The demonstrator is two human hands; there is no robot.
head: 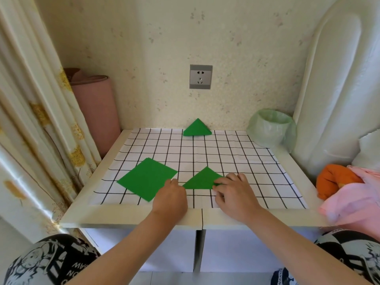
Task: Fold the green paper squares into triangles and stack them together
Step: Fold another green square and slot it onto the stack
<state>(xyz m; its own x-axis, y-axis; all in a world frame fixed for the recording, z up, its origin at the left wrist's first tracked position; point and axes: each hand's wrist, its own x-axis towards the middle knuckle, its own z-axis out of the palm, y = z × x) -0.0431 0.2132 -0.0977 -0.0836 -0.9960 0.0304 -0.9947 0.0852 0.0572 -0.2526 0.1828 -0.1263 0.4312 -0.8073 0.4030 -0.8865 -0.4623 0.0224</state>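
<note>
near the front of the table [131, 214], on the grid cloth [226, 157], a green triangle [200, 179] lies flat, its point away from the person. the right hand [234, 194] is on its right corner: fingers curled over the paper, a sliver of green showing between them and the thumb, so it pinches that corner. the left hand [170, 194] sits at the triangle's left corner, knuckles up, fingers curled down. its tips are hidden, and i cannot tell whether it grips the paper or only presses it

just left of that hand lies a green square [146, 178], turned like a diamond, its right corner reaching the left hand's knuckles. one sheet or several, i cannot tell

over at the far edge of the cloth, by the wall, there's the pile [197, 128] of folded green triangles, edges fanned a little on the right, well apart from both hands

back right corner of the table — a bin [271, 128] lined with a pale green bag. at the right edge, an orange cloth [333, 177] and a pink cloth [353, 194] are bunched together, touching. a socket [201, 76] sits on the wall above the pile, and a pink roll [96, 108] stands in the left corner — right beside the curtain [30, 99]
</note>
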